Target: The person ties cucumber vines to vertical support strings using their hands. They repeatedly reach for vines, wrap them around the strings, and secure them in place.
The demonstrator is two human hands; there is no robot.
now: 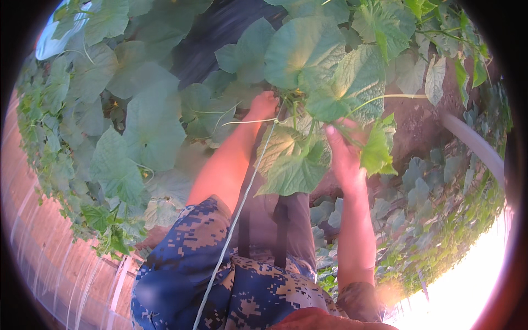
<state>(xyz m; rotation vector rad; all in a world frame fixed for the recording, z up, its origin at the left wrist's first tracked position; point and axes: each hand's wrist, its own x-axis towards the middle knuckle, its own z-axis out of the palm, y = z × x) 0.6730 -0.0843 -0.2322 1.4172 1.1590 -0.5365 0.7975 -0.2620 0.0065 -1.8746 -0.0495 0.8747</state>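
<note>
A leafy cucumber vine [295,105] with broad green leaves stands before me. My left hand [265,105] reaches in among the leaves beside its stem; the fingers are curled, and whether they grip anything is unclear. Lower and to the right, my right hand [346,144] is at the vine, its thumb up against a leaf stalk, with its other fingers partly behind foliage. Bright young leaves [377,150] stand out beside it. A pale string [247,192] runs from the vine down past my body, between my two arms.
Dense vine rows [136,107] fill the left side, and more foliage [416,227] grows at the right. A grey pipe [474,140] curves over bare soil on the right. Clear plastic sheeting [53,255] hangs at lower left. A light blue object [55,35] shows at upper left.
</note>
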